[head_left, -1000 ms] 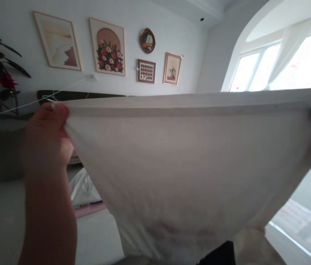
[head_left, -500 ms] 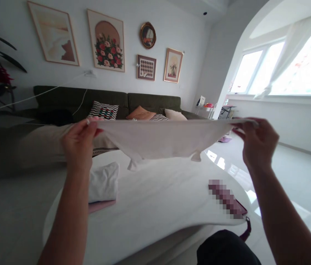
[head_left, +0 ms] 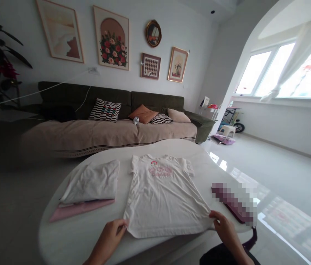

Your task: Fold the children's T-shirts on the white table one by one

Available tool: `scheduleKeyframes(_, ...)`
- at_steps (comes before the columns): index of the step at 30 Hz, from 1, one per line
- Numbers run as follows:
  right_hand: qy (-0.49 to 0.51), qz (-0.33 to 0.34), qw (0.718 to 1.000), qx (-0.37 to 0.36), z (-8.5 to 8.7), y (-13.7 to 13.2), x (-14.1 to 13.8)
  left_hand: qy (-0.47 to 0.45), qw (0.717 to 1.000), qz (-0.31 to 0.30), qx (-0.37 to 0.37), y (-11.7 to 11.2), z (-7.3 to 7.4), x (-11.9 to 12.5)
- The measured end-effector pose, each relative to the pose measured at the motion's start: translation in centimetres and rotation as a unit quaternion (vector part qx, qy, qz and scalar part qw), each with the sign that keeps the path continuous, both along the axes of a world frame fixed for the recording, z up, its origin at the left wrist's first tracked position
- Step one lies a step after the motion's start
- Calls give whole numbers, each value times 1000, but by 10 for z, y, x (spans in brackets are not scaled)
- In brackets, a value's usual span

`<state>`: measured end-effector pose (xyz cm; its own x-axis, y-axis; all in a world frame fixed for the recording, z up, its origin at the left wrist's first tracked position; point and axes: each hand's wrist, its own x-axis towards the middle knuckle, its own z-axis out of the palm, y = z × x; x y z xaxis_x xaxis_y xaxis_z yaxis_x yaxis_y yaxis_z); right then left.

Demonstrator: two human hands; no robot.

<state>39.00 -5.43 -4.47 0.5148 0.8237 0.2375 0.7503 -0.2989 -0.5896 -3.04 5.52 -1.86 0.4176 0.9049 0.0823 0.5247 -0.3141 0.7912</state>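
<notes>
A white T-shirt (head_left: 166,204) with a pink print on its chest lies spread over the white table (head_left: 141,145), its neck at the far side and its hem toward me. My left hand (head_left: 114,230) pinches the hem's left corner. At the right corner, my right hand (head_left: 221,222) holds the hem between thumb and fingers. To the left of the shirt rests a stack of folded clothes (head_left: 95,184), white on top and pink beneath.
A dark red phone-like object (head_left: 234,206), partly pixelated, lies near the table's right edge with a strap (head_left: 251,237) hanging off. Behind the table stands a long green sofa (head_left: 155,97) with cushions. My dark-clad knee (head_left: 218,254) is below the table edge.
Both hands have come down and toward me, bringing the T-shirt from stretched in the air to flat on the table. Its printed front now shows.
</notes>
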Motion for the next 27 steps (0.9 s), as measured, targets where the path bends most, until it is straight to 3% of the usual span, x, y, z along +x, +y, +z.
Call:
scheduleKeyframes(4,10,-8,1000,-4,-15,-8,1,20,1000,3,9,-10,3,-4)
scheduleKeyframes(8,29,-34,999,20,-18,-12,-2,85,996,2,26,-10,3,-4)
scheduleKeyframes(14,73,-131,987,-54,-16,-10,-4,158,987,0,41,-12,3,-1)
scheduleKeyframes(18,53,-128,986,-92,-22,-4,0,147,988,-9,50,-17,-4,4)
scheduleKeyframes(21,24,-146,987,-70,-8,16,-22,92,995,-8,32,-20,-10,9)
scheduleKeyframes(23,-6,-157,987,28,15,37,-60,20,1000,0,-11,-22,-10,17)
scheduleKeyframes(25,1,-41,985,166,42,57,-116,-93,990,17,-102,-21,-8,27)
scheduleKeyframes(27,19,181,965,187,62,70,-176,-213,948,40,-234,-19,-6,37)
